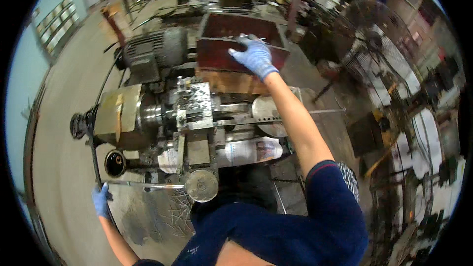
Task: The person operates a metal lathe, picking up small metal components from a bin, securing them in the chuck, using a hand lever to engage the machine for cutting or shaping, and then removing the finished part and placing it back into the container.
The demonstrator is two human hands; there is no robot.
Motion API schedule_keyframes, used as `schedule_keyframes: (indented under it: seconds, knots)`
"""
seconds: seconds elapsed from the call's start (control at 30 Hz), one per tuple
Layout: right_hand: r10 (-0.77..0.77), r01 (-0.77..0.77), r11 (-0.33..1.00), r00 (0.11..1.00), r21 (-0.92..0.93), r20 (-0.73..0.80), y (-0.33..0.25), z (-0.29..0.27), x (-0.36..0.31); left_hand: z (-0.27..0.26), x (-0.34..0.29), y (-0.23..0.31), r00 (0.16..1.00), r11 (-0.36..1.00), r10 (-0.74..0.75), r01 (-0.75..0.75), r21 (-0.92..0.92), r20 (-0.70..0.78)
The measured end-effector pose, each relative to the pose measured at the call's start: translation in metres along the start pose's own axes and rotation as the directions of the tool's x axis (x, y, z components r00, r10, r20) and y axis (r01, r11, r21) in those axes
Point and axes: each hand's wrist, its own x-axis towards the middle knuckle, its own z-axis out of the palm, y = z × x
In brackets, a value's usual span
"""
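Observation:
My left hand (101,202), in a light blue glove, is closed at the outer end of a long metal lever (148,185). This lever runs to a round metal hub (201,186) at the near side of a machine. A dark cable passes close by the same hand. My right hand (256,56), gloved too, reaches out over the near rim of a dark red bin (236,55). Its thumb and fingers are spread, with greyed fingertips above the bin's inside. Small shiny pieces lie in the bin, too blurred to name.
The machine's carriage (196,106) is strewn with metal chips. Left of it stand a boxy housing (118,113), an electric motor (155,51) and a pot of dark liquid (115,163). A large fan (369,39) stands at the right. Metal shavings (177,214) litter the floor.

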Motion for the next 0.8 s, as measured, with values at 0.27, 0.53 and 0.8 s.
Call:
schedule_keyframes:
  seconds: [0.27, 0.53, 0.8]
  knots:
    - [0.064, -0.081, 0.895, 0.997, 0.44, 0.052, 0.007, -0.022, -0.16, -0.005, -0.003, 0.014, 0.998, 0.998, -0.041, 0.039, 0.059, 0.043]
    - [0.719, -0.735, 0.668, 0.593, -0.122, 0.362, 0.162, -0.088, -0.409, -0.014, -0.008, 0.012, 0.966, 0.96, -0.249, 0.237, 0.15, 0.068]
    - [0.899, -0.635, 0.422, 0.203, -0.646, 0.388, 0.297, -0.087, -0.498, 0.01, -0.024, 0.039, 0.991, 0.985, -0.124, 0.118, 0.129, 0.044]
